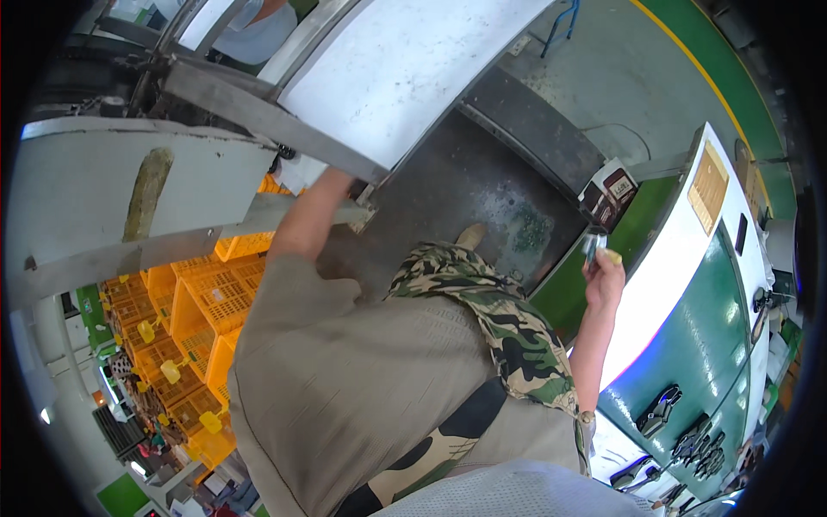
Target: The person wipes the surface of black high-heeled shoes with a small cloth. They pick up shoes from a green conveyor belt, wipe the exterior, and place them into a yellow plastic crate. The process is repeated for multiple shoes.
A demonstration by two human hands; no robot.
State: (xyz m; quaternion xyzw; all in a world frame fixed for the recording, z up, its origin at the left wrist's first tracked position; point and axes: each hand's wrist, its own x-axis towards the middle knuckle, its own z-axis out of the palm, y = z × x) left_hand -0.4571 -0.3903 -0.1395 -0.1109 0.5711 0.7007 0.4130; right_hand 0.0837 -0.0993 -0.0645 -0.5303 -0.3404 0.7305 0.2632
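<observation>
My right hand [606, 280] is raised at the right, beside the white edge of a green-topped workbench [685, 319]. Its fingers are closed on a small shiny silver piece [593, 245], too small to name. Something yellow covers a fingertip of that hand. My left arm reaches forward to a metal frame bar [284, 129] at the end of a white work surface [388, 69]. Only the wrist end of my left hand [334, 183] shows; the bar hides its fingers, so whether they hold anything cannot be seen.
Stacked orange plastic crates [220, 293] stand at the left. Several dark hand tools [698, 444] lie on the green bench. A printed carton [608, 195] sits at that bench's far end. Another person's light clothing [250, 39] shows at the upper left, beyond the frame.
</observation>
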